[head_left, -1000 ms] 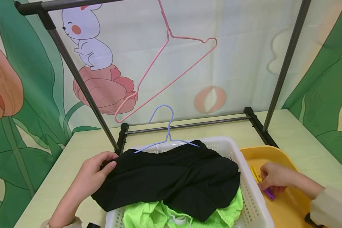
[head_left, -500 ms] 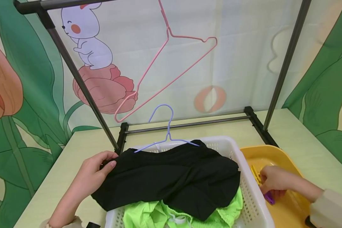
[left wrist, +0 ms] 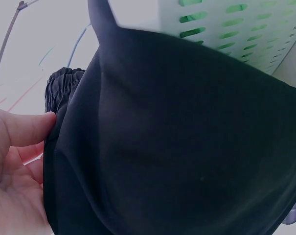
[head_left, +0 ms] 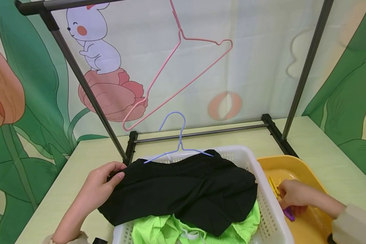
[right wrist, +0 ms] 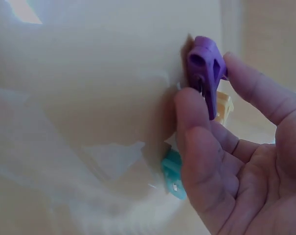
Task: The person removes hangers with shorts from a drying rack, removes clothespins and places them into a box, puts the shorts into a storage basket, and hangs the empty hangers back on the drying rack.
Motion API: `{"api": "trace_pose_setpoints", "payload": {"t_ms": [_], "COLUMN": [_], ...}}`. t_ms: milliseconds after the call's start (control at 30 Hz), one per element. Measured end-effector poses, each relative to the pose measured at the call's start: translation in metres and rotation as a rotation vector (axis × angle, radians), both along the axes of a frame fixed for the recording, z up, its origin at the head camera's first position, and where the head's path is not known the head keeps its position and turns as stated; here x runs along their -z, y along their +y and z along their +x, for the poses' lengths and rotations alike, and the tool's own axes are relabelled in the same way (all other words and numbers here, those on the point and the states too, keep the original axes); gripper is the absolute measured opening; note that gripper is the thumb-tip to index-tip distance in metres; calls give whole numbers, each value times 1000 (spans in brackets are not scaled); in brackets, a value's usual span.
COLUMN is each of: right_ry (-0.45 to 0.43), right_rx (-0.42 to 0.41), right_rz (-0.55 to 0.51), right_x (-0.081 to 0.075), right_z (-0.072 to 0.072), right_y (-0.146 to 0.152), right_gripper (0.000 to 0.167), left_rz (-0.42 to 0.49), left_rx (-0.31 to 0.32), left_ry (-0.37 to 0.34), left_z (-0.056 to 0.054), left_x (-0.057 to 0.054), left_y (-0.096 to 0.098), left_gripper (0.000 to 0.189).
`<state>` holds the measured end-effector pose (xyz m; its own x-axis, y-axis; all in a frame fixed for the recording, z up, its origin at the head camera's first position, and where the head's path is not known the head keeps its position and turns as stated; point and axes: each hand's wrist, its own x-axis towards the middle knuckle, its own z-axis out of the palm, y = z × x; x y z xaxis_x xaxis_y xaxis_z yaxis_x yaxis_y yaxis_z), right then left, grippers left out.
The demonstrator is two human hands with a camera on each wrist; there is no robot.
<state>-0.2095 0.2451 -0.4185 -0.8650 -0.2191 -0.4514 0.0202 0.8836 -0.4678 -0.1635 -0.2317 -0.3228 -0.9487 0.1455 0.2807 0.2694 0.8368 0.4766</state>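
Note:
Black elastic-waist shorts (head_left: 177, 189) lie over the white basket, with a blue hanger (head_left: 180, 144) at their waistband. At their left end, my left hand (head_left: 99, 184) pinches the waistband edge between thumb and fingers; in the left wrist view the thumb lies on the cloth beside the gathered elastic (left wrist: 64, 88). Inside the yellow tray (head_left: 314, 223), my right hand (head_left: 296, 195) pinches a purple clothespin (right wrist: 205, 68) between thumb and fingertips. Beside it lie a yellow clothespin (head_left: 273, 187) and a teal clothespin (right wrist: 173, 174), each partly hidden by the hand.
The white basket (head_left: 271, 210) also holds bright green clothing (head_left: 158, 232) with a white drawstring. Behind it stands a black metal rack (head_left: 306, 67) with a pink hanger (head_left: 198, 76) hanging from above. A printed curtain (head_left: 256, 67) backs the table (head_left: 64, 179).
My right hand and the purple clothespin have shifted slightly toward me within the tray. The left hand and shorts stay as they were.

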Motion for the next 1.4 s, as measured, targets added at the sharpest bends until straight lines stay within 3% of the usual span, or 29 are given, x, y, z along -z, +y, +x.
{"api": "trace_pose_setpoints", "payload": {"t_ms": [367, 800, 1167, 1400], "right_ry": [-13, 31, 161, 283], "right_rx": [4, -54, -61, -105], "right_rz": [1, -53, -66, -156], "right_x": [-5, -30, -47, -61], "right_z": [-2, -12, -21, -21], "right_y": [4, 8, 1, -7], "right_gripper": [31, 34, 34, 26], "left_rz": [3, 10, -6, -25], "left_rx": [-7, -17, 28, 35], "left_ry": [-12, -24, -33, -15], "left_z": [1, 2, 3, 4], "left_x": [-2, -2, -1, 0], "left_y": [1, 2, 0, 0], "left_gripper": [15, 18, 24, 20]}}
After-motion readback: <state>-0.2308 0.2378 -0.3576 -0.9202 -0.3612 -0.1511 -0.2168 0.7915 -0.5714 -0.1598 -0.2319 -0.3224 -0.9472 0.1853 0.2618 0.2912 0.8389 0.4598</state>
